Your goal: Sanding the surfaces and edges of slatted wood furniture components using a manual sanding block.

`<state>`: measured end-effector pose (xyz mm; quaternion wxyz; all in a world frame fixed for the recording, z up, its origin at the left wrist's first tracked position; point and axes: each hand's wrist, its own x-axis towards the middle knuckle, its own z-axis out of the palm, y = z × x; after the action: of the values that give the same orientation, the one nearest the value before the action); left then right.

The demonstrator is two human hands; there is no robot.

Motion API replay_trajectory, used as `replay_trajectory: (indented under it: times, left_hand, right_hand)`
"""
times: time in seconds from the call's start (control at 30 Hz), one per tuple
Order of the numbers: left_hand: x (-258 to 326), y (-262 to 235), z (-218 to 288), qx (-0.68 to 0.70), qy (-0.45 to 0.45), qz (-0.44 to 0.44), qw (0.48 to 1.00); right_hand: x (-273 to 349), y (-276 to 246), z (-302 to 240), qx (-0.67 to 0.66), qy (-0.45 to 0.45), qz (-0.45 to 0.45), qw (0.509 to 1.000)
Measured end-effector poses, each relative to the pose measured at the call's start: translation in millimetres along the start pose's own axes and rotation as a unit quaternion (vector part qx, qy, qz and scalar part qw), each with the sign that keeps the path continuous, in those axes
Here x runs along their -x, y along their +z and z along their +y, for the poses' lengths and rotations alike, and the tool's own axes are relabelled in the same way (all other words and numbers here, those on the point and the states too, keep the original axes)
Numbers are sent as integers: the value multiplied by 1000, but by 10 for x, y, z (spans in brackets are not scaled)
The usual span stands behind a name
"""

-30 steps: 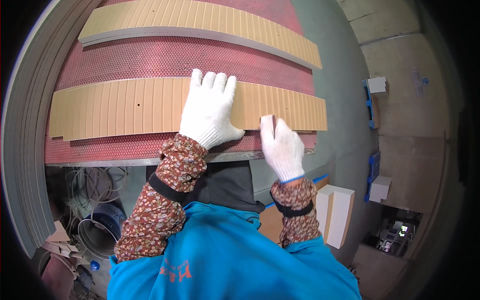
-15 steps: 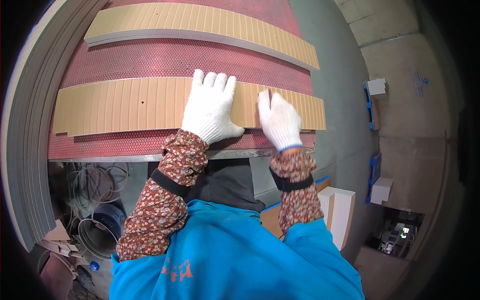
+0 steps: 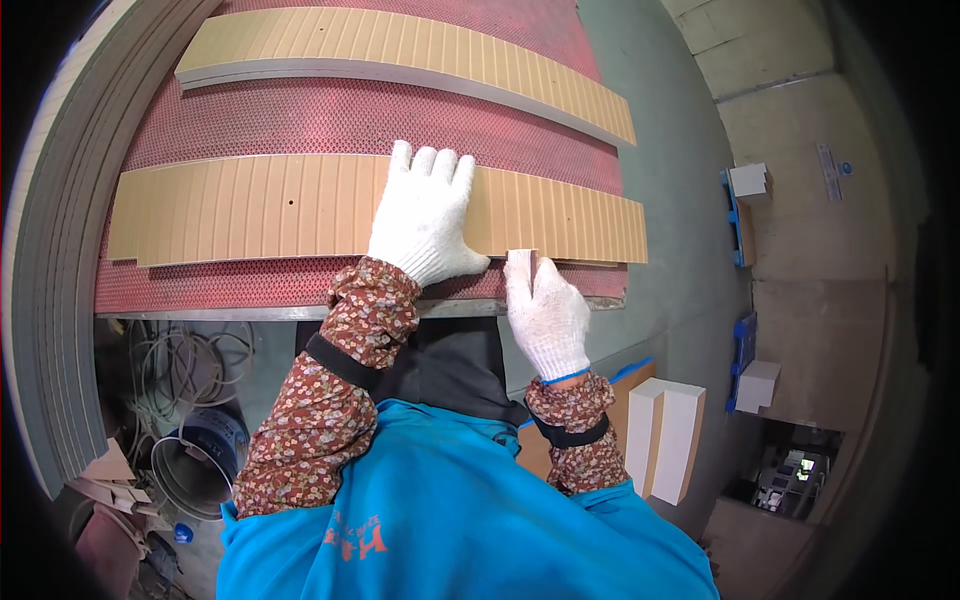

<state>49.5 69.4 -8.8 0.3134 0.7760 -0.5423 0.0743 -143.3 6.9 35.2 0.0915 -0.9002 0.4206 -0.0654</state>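
Observation:
A long tan grooved board (image 3: 240, 212) with a small dark hole lies crosswise in front of me on a red mesh-textured mat (image 3: 270, 120). My left hand (image 3: 425, 220), in a white knitted glove, presses flat on its middle with the fingers stretched out and the thumb at the near edge. In my gloved right hand (image 3: 550, 315) is a small sanding block (image 3: 522, 262), pale with a dark reddish-brown side. It is held at the board's near edge, to the right of my left hand. The fingers are wrapped round it.
A second grooved board (image 3: 420, 48) lies farther back on the mat. Tall stacked panels (image 3: 60, 260) stand along the left. Below the table edge are a coiled hose (image 3: 185, 365) and a metal bucket (image 3: 195, 465). White-sided pieces (image 3: 675, 440) stand at lower right.
My right hand has come from the board's top face down to its near edge, with the small block now plainly visible. My left hand has stayed flat on the board.

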Motion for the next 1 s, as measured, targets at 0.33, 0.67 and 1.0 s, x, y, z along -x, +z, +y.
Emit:
replay_trajectory:
  times: [0.33, 0.67, 1.0]
  left_hand:
    - [-2, -77, 9, -10, -31, -71, 997]
    - [1, -28, -4, -7, -18, -59, 998]
    - [-8, -45, 9, -5, -24, -67, 997]
  right_hand:
    - [-493, 19, -100, 33, -15, -15, 999]
    - [-1322, 140, -98, 63, -80, -11, 995]
    - [-171, -36, -43, 50, -7, -33, 998]
